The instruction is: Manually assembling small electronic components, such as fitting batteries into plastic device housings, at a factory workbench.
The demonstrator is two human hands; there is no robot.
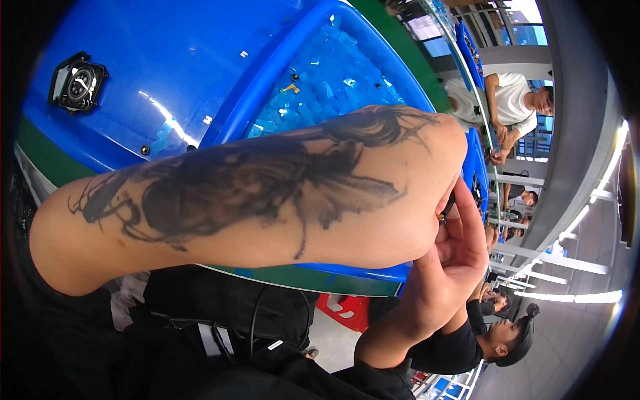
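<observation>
My left hand [437, 167], at the end of a tattooed forearm, is closed with its back toward the view; its fingers are hidden. Just beyond it my right hand [460, 250] curls its fingers against the left one. A small dark piece [448, 205] with a brassy spot shows between the two hands, too covered to name. Behind the left forearm lies a blue tray [230, 110] with a compartment full of light-blue film scraps [327, 80]. At the tray's far left is a black smartwatch [83, 85] with a lit analogue dial, its back piece standing beside it.
Tiny metal bits [243, 54] and a small round part [145, 150] lie on the tray. A green work surface [347, 281] runs under it. Black fabric [230, 297] and a red object [343, 311] are below. Co-workers, one in a white shirt [517, 100], sit at the right.
</observation>
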